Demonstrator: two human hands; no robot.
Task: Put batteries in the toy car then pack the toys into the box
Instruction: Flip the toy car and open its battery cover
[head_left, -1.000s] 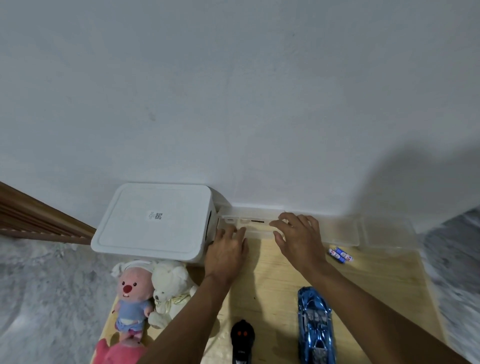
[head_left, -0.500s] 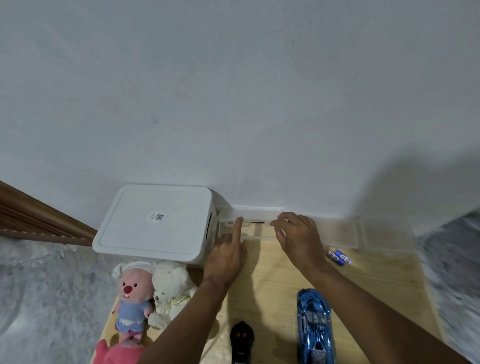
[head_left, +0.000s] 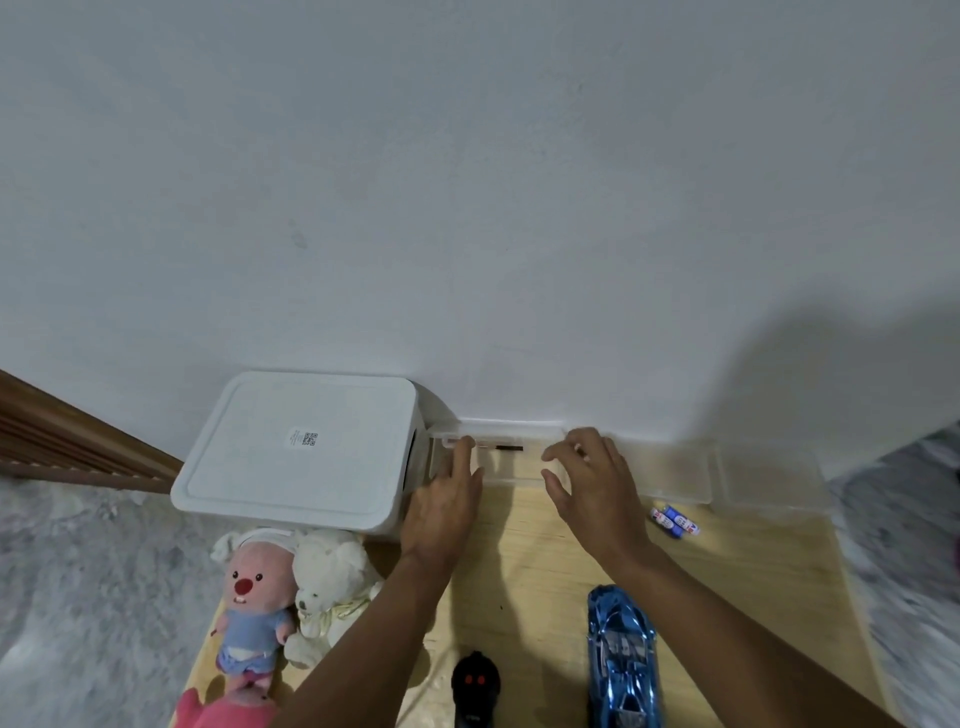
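A shiny blue toy car (head_left: 622, 662) lies on the wooden table (head_left: 753, 587) at the near right. Two small blue batteries (head_left: 674, 520) lie farther back on the right. A black remote (head_left: 475, 688) sits near the front edge. A closed white box (head_left: 301, 449) stands at the back left. Against the wall lies a clear plastic case (head_left: 506, 460) with a thin dark tool inside. My left hand (head_left: 447, 499) touches the case's left end, forefinger stretched out. My right hand (head_left: 592, 478) hovers at its middle, fingers curled and apart, holding nothing.
A pink plush in a blue outfit (head_left: 250, 608) and a white teddy bear (head_left: 327, 592) sit in front of the white box, with another pink plush (head_left: 223, 712) at the bottom edge. A second clear container (head_left: 769, 475) rests at the back right. Grey carpet surrounds the table.
My left forefinger has stretched onto the clear case's left end. My right hand has lifted slightly off the case and spread its fingers.
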